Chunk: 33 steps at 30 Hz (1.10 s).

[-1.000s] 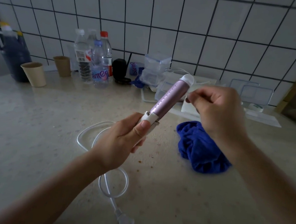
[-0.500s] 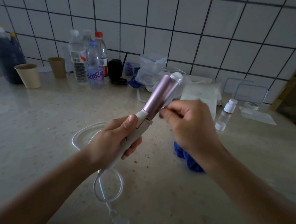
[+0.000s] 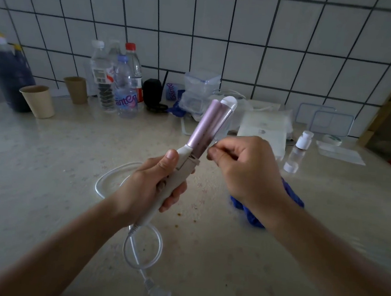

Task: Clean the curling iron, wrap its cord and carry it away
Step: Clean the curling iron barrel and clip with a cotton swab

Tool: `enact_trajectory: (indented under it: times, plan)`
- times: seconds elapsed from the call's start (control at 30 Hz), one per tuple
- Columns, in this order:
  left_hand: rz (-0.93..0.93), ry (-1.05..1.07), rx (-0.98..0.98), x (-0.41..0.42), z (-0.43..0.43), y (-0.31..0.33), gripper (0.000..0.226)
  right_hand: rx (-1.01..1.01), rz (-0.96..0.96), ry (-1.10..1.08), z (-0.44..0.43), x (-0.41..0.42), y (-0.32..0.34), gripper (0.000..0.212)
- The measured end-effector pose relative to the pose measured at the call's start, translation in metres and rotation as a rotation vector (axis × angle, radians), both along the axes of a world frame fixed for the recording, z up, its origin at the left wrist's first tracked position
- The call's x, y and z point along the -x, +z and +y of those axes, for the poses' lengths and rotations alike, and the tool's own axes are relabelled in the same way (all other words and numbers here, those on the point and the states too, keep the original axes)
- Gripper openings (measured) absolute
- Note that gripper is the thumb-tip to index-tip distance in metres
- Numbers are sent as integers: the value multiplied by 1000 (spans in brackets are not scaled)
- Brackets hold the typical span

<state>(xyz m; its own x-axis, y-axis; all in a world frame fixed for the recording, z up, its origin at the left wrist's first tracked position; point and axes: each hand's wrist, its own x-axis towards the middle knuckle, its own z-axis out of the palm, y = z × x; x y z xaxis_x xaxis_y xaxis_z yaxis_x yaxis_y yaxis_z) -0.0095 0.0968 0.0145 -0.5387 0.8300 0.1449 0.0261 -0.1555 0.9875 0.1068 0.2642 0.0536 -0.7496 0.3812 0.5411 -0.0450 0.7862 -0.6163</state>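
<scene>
The left hand (image 3: 154, 187) grips the iron (image 3: 210, 123) by its handle, above the counter (image 3: 42, 168), barrel tilted far-right. The right hand (image 3: 243, 167) curls, fingertips pinched beside the barrel; I cannot tell whether they hold anything. The cord (image 3: 152, 254) loops near. The right wrist half hides a cloth (image 3: 252, 216).

A pale counter (image 3: 41, 180) is being used as the support. A looped white cord (image 3: 160, 247) and its plug (image 3: 158, 294) are being carried near the front, with a blue cloth (image 3: 251, 216) to the right. A dark jug (image 3: 11, 75), two paper cups (image 3: 39, 101) and water bottles (image 3: 125, 92) are being borne along the wall.
</scene>
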Motion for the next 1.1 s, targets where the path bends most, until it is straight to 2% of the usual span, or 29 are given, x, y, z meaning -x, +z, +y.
enact_trajectory:
  times: [0.13, 0.27, 0.37, 0.47, 0.57, 0.63, 0.9, 1.1]
  plan:
    - [22, -8, -2, 0, 0, -1, 63, 74, 94, -92, 22, -1, 14, 18]
    - [-82, -96, -20, 1, 1, -3, 67, 118, 156, -108, 31, -1, 20, 18]
    - [-216, -236, -61, 6, -1, -2, 67, 203, 174, -73, 30, 0, 17, 24]
    - [-436, -378, -175, 14, -4, 1, 64, 300, 188, -50, 31, 1, 16, 26]
    - [-666, -533, -278, 19, -7, 2, 62, 316, 196, -23, 27, 1, 16, 30]
    - [-745, -623, -321, 19, -8, 4, 66, 319, 189, -13, 25, 2, 15, 32]
    - [-832, -726, -333, 20, -8, 7, 71, 341, 136, 17, 18, 4, 8, 26]
    - [-808, -711, -348, 18, -8, 7, 72, 354, 123, 24, 15, 5, 6, 25]
